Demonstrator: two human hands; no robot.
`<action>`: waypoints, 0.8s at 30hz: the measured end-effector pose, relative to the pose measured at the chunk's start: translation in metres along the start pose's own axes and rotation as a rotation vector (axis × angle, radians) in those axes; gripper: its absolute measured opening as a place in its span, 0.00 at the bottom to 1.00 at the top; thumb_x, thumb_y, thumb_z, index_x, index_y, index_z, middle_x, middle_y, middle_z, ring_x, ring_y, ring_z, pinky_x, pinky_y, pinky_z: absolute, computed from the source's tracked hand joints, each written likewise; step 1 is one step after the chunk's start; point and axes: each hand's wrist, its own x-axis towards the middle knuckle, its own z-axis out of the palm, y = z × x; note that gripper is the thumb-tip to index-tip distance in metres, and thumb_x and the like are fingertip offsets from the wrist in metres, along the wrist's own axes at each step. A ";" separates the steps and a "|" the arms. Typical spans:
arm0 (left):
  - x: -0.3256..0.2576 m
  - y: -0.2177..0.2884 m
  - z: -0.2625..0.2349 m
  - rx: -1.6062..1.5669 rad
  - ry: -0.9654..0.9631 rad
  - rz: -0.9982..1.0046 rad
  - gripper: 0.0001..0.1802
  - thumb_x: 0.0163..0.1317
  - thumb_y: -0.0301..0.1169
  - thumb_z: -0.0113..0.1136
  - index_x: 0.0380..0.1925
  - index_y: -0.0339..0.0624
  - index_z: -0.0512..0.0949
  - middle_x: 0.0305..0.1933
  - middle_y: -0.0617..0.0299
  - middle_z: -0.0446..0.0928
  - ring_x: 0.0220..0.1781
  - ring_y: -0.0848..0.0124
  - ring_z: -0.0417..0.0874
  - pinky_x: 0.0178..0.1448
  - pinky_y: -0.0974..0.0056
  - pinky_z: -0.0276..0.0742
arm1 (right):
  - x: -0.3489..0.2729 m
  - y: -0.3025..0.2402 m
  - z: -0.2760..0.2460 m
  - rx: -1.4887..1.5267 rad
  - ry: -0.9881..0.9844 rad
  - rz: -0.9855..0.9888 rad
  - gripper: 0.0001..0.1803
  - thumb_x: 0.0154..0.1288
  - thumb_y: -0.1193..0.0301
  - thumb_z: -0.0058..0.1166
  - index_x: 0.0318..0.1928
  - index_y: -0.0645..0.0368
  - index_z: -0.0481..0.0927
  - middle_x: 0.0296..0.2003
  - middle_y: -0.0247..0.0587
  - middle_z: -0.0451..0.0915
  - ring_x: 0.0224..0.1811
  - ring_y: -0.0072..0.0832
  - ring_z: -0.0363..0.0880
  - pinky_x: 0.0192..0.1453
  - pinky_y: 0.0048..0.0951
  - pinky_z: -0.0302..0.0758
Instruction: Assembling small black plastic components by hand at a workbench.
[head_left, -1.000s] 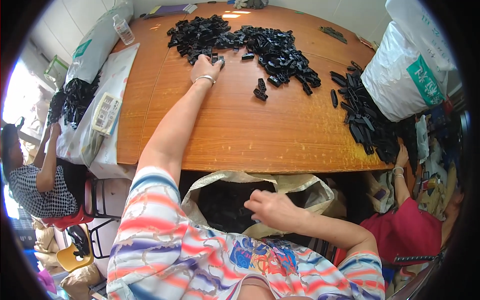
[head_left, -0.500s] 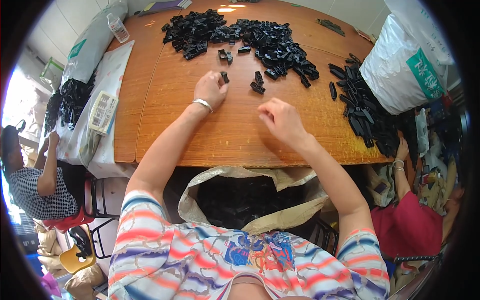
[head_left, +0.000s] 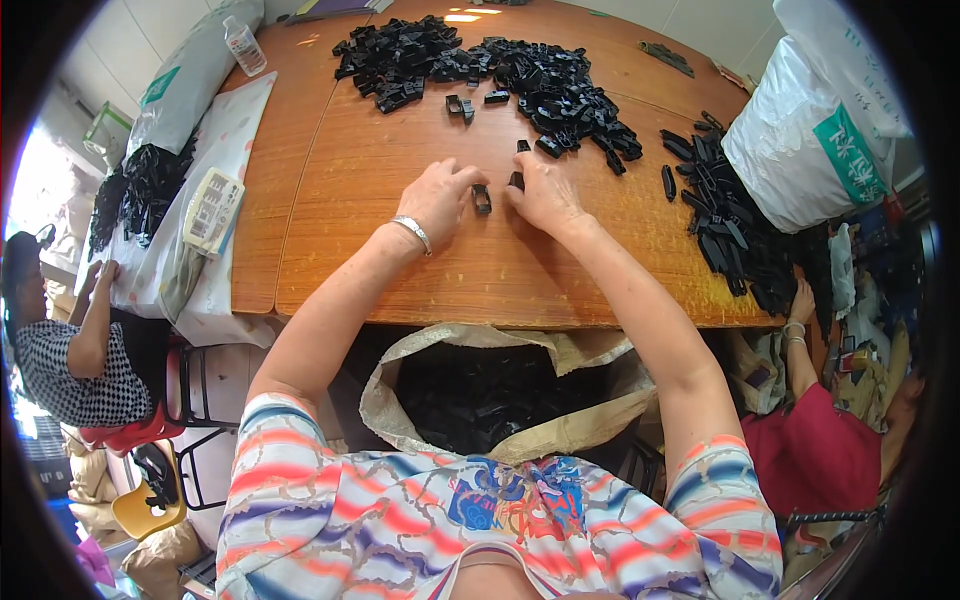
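Observation:
My left hand (head_left: pixel 436 207), a silver bracelet at its wrist, has its fingers bent around the near side of a small black plastic part (head_left: pixel 482 199), which shows a hollow in its top. Just to the right, my right hand (head_left: pixel 550 194) closes its thumb and fingers on another black part (head_left: pixel 517 181), mostly covered by the fingers. A further black piece (head_left: pixel 523 146) shows past those fingertips. Beyond both hands, a couple of loose black parts (head_left: pixel 460 108) lie in front of a large heap of the same parts (head_left: pixel 545 80).
Long black pieces (head_left: pixel 722 225) are piled at the right, beside a white sack (head_left: pixel 790 140). An open woven sack (head_left: pixel 395 400) of black parts stands below the table's near edge. At the left are a plastic bottle (head_left: pixel 243 45) and a co-worker (head_left: pixel 75 360); another co-worker's red sleeve (head_left: pixel 815 450) shows at right.
My right hand has moved forward and left onto the loose parts. My left hand has come a little nearer with its black part, now beside the right hand.

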 end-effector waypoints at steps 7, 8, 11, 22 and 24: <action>0.002 0.004 0.001 0.086 -0.105 0.142 0.16 0.52 0.22 0.62 0.42 0.47 0.79 0.45 0.58 0.71 0.53 0.59 0.72 0.57 0.59 0.75 | -0.021 0.005 -0.013 0.073 -0.136 0.028 0.22 0.58 0.70 0.57 0.55 0.55 0.76 0.40 0.51 0.82 0.42 0.49 0.81 0.49 0.43 0.77; -0.001 0.004 0.001 0.071 -0.060 0.139 0.14 0.51 0.24 0.64 0.40 0.47 0.79 0.44 0.57 0.72 0.51 0.58 0.72 0.55 0.59 0.75 | -0.025 0.005 -0.013 0.007 -0.089 -0.055 0.20 0.60 0.71 0.54 0.54 0.54 0.76 0.42 0.53 0.80 0.44 0.50 0.80 0.50 0.44 0.77; -0.005 0.009 0.002 0.030 -0.008 0.116 0.13 0.50 0.27 0.67 0.37 0.46 0.80 0.43 0.57 0.73 0.50 0.58 0.73 0.54 0.59 0.75 | -0.026 0.012 -0.010 -0.059 0.049 -0.249 0.15 0.61 0.73 0.51 0.50 0.54 0.79 0.45 0.53 0.76 0.44 0.52 0.80 0.49 0.46 0.77; -0.011 -0.008 0.012 -0.118 -0.096 -0.124 0.14 0.50 0.34 0.70 0.36 0.42 0.81 0.37 0.57 0.76 0.45 0.57 0.76 0.50 0.57 0.76 | -0.024 -0.003 -0.004 0.159 0.013 -0.231 0.08 0.58 0.72 0.58 0.37 0.61 0.79 0.39 0.52 0.77 0.42 0.50 0.79 0.45 0.45 0.76; -0.011 -0.010 0.015 -0.090 -0.082 -0.128 0.14 0.49 0.34 0.70 0.35 0.41 0.81 0.35 0.57 0.77 0.44 0.58 0.77 0.49 0.57 0.75 | -0.028 -0.020 -0.005 0.159 -0.029 -0.282 0.07 0.58 0.73 0.58 0.37 0.61 0.79 0.38 0.52 0.76 0.40 0.51 0.79 0.44 0.46 0.76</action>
